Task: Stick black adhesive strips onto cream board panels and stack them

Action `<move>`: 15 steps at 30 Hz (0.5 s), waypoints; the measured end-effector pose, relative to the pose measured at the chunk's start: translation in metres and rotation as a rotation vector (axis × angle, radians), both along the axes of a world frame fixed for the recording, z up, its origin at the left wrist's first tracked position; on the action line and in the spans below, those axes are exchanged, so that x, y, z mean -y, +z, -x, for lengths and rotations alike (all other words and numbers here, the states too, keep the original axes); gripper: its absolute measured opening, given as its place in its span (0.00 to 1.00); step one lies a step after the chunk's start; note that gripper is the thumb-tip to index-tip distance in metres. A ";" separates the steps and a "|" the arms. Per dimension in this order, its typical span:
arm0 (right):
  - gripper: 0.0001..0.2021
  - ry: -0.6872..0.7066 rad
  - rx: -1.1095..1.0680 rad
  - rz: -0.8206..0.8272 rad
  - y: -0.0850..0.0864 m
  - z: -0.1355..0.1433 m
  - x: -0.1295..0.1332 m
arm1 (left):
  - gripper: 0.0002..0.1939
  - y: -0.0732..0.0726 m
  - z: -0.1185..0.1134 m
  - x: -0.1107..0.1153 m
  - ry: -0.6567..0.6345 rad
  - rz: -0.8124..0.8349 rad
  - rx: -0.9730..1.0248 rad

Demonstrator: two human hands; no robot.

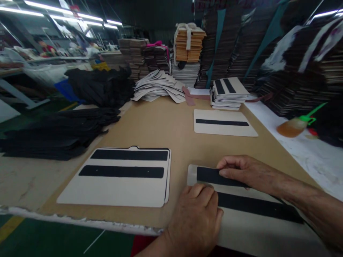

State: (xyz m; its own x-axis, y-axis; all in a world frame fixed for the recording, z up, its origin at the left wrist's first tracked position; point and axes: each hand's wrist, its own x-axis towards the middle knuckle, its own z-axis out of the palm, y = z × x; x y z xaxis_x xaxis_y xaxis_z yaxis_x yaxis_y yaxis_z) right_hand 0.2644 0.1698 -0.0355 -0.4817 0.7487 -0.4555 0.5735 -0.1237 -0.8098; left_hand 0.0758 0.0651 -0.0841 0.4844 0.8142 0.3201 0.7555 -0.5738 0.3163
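Head view: a wide table (24,178), partly covered by a brown sheet (158,128), stands before tall stacks of dark pieces (227,46). A heap of black pieces (53,137) lies along the table's left side. At near right, a striped beige panel (241,232) rests beneath a person's two hands, with a similar two-striped panel (118,185) to its left and a single-striped panel (225,130) farther back. The left hand (197,212), fingers curled, rests on the beige panel by the end of the lower strip (259,207); whether it grips anything cannot be told. The right hand (241,171), thumb and fingers close together, touches the upper strip (207,176), any pinch unclear. At far right sits a green-topped bottle (292,127)
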 end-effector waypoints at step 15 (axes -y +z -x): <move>0.10 0.026 0.045 0.019 -0.017 0.020 -0.014 | 0.16 -0.016 -0.001 0.002 0.173 -0.036 0.104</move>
State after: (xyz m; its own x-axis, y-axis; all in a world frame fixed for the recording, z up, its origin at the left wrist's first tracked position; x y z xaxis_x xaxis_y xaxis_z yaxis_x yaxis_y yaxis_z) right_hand 0.2443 0.1840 -0.0529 -0.4794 0.7273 -0.4912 0.6123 -0.1238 -0.7809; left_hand 0.0767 0.0630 -0.1002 0.3005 0.8697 0.3915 0.8082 -0.4502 0.3797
